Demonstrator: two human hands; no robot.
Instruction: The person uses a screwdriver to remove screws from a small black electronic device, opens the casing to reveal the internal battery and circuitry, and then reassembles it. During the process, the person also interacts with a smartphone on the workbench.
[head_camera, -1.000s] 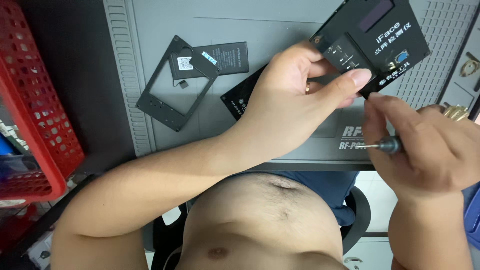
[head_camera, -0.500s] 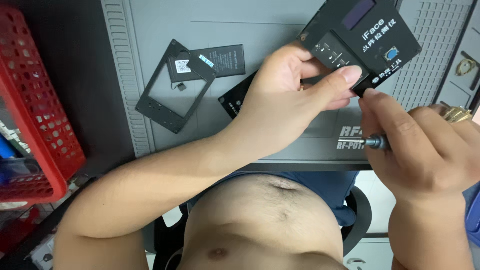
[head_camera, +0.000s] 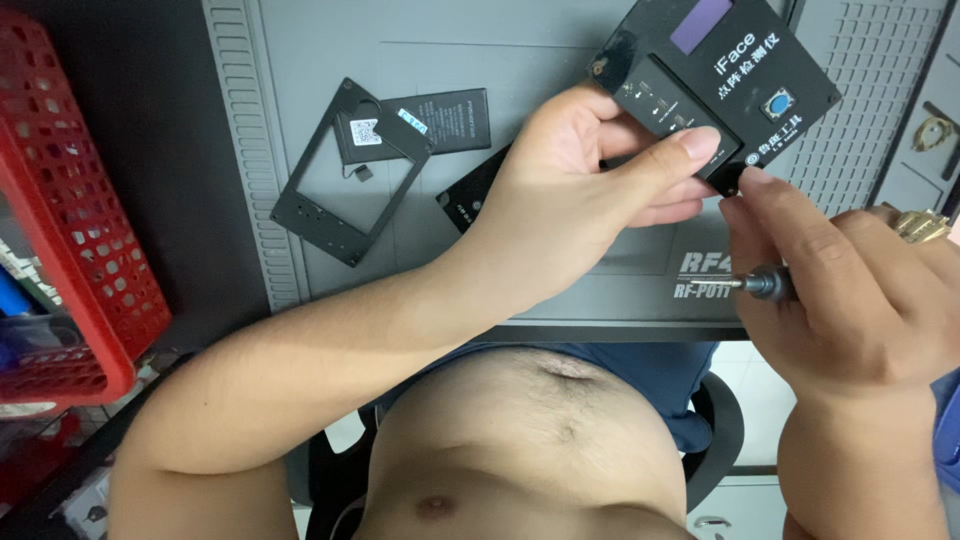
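Left hand (head_camera: 575, 190) clamps the black tester board (head_camera: 715, 85); right hand (head_camera: 850, 290), just below it, grips a small screwdriver (head_camera: 765, 284).

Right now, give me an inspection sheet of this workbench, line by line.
Surface: grey ribbed work mat on a dark bench.
Job's things: black tester board with a purple window and blue button, held tilted above the mat; small screwdriver.
Clutter: black rectangular frame, black battery pack, both lying on the mat.
Grippers: left hand grips the board; right hand holds the screwdriver, one finger touching the board's corner.
Cables: nothing seen.
Surroundings: red perforated basket at the left edge; chair below.
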